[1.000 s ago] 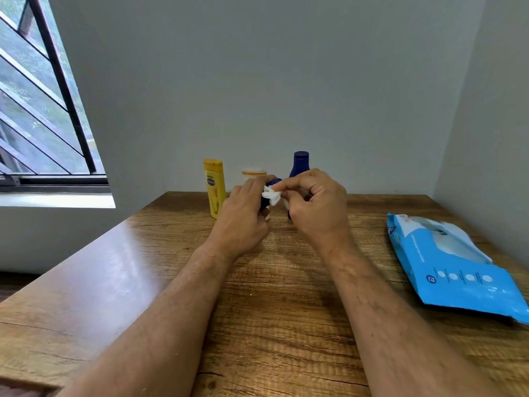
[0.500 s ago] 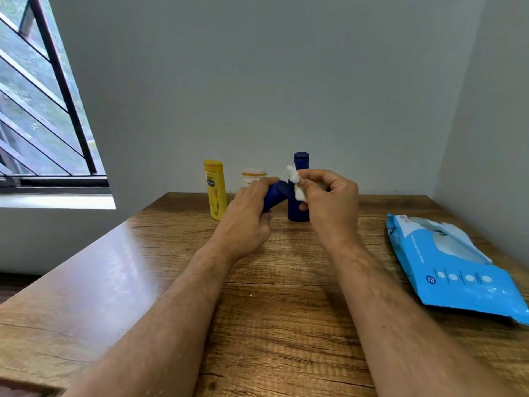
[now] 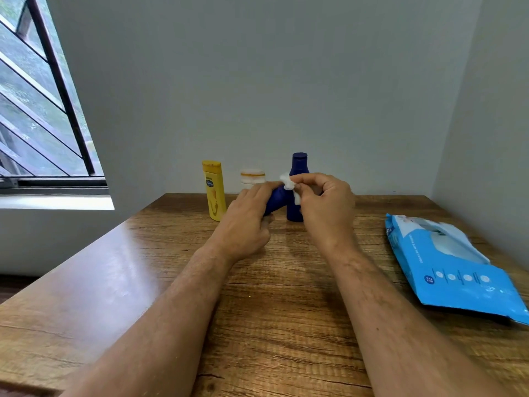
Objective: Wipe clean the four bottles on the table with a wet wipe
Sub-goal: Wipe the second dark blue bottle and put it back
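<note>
Small blue bottle held tilted over the table, wipe applied at its upper end.

The left hand [image 3: 246, 222] has its fingers curled round a small blue bottle [image 3: 276, 200], which leans with its top toward 1 o'clock, just in front of the standing row. The right hand [image 3: 323, 207] pinches a crumpled white wet wipe [image 3: 289, 184] between thumb and fingertips, pressed against the top of that bottle. At 12 o'clock on the wooden table [image 3: 286, 310] a tall blue bottle [image 3: 297, 173] stands upright, partly behind the right hand. A white jar with an orange band [image 3: 252, 176] stands at 11 o'clock, mostly hidden by the left hand, with an upright yellow bottle [image 3: 214, 190] further left. A blue wipe pack [image 3: 449, 262] lies flat at 3 o'clock, well apart from the bottles.
</note>
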`<action>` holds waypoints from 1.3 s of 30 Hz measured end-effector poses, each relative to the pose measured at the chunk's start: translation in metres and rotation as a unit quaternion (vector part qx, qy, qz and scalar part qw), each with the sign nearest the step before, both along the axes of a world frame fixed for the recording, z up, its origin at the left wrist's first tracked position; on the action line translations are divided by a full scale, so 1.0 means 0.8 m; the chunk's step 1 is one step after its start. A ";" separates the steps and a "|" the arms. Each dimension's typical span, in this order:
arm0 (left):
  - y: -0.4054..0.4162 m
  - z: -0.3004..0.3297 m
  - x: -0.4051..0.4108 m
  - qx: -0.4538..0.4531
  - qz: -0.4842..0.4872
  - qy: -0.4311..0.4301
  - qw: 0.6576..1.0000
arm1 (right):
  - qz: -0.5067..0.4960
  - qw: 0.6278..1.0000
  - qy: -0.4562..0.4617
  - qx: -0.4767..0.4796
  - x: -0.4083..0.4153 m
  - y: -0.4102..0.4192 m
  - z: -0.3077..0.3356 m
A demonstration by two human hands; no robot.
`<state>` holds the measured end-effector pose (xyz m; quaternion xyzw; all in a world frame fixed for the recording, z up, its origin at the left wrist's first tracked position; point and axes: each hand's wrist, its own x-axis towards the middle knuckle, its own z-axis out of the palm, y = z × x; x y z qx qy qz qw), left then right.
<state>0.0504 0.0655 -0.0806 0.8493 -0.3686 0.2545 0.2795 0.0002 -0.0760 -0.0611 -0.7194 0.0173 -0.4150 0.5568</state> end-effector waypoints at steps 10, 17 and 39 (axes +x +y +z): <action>-0.014 0.008 -0.008 -0.064 0.077 0.029 0.995 | -0.046 0.983 -0.071 -0.165 -0.011 0.010 0.001; -0.019 0.010 -0.014 -0.135 0.058 0.055 0.988 | -0.074 0.980 -0.036 -0.182 -0.003 0.005 -0.011; -0.022 0.013 -0.009 -0.367 -0.049 0.255 0.893 | -0.053 0.996 -0.066 0.029 0.003 0.002 -0.004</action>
